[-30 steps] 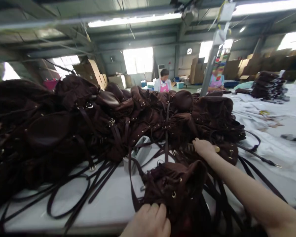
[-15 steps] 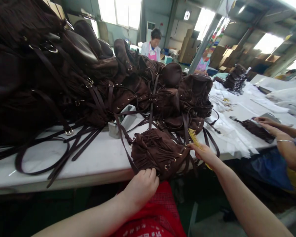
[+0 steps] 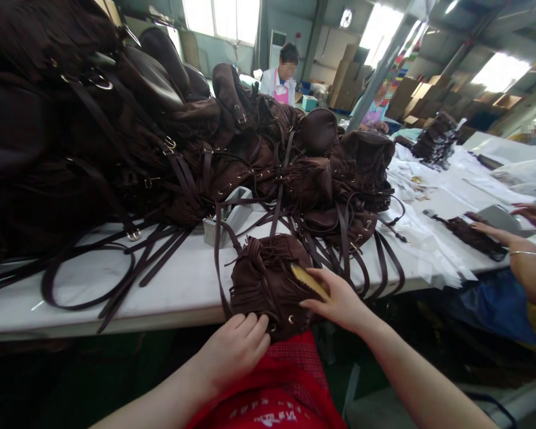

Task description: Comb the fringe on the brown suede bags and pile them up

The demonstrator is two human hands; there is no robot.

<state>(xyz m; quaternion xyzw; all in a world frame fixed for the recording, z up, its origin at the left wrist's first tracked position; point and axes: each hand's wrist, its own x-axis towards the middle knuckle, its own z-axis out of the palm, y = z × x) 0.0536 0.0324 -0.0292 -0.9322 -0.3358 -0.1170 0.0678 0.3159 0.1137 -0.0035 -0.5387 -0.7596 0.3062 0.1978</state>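
Observation:
A dark brown fringed bag (image 3: 268,268) lies at the table's front edge, its lower side hanging slightly over towards me. My left hand (image 3: 245,339) is closed on the bag's near edge, close to its metal eyelets. In my right hand (image 3: 339,298) is a yellow comb (image 3: 310,282), pinched between thumb and fingers. The comb's teeth face down onto the fringe, at the bag's right side. A dark strap loops up from the bag's left side.
A large heap of similar brown bags (image 3: 250,155) fills the back and left of the white table (image 3: 178,304). A grey tape dispenser (image 3: 226,220) stands behind my bag. To the right, a co-worker's hands (image 3: 495,232) are at another dark piece. Straps trail across the tabletop.
My right hand with the comb has moved left and in over the fringe, and the comb has turned flatter. The bag and my left hand have shifted slightly left and towards me.

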